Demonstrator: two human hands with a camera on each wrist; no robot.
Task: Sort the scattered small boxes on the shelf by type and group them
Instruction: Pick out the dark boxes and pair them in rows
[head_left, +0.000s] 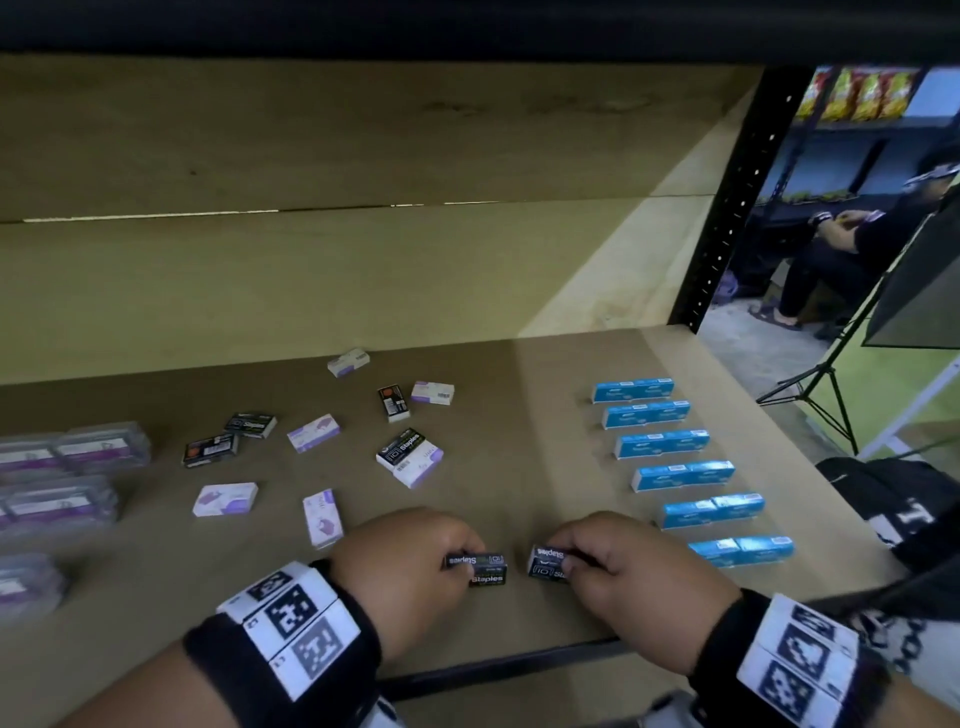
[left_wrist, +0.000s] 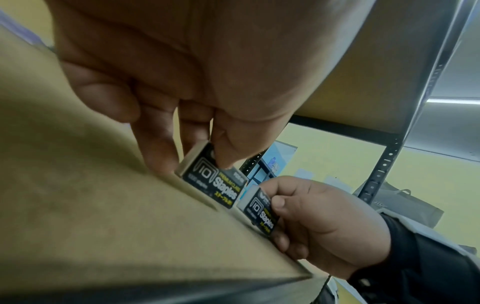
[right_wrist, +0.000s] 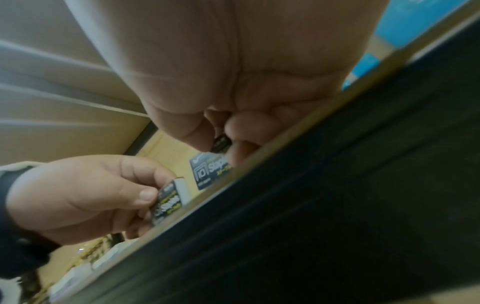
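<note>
Near the shelf's front edge, each hand holds a black staples box. My left hand (head_left: 453, 562) pinches one black box (head_left: 485, 570) between thumb and fingers; in the left wrist view that box (left_wrist: 215, 183) stands on its edge on the shelf board. My right hand (head_left: 571, 560) grips a second black staples box (head_left: 545, 562), a small gap to the right of the first. The right wrist view shows this box (right_wrist: 210, 171) under my right fingers (right_wrist: 246, 125). More black boxes (head_left: 210, 450) and white-purple boxes (head_left: 225, 499) lie scattered mid-shelf.
Blue boxes (head_left: 670, 477) stand in several neat rows on the right of the shelf board (head_left: 545, 395). Clear plastic cases (head_left: 78, 457) are stacked at the left. A black upright post (head_left: 737, 197) marks the right end; a person sits beyond it.
</note>
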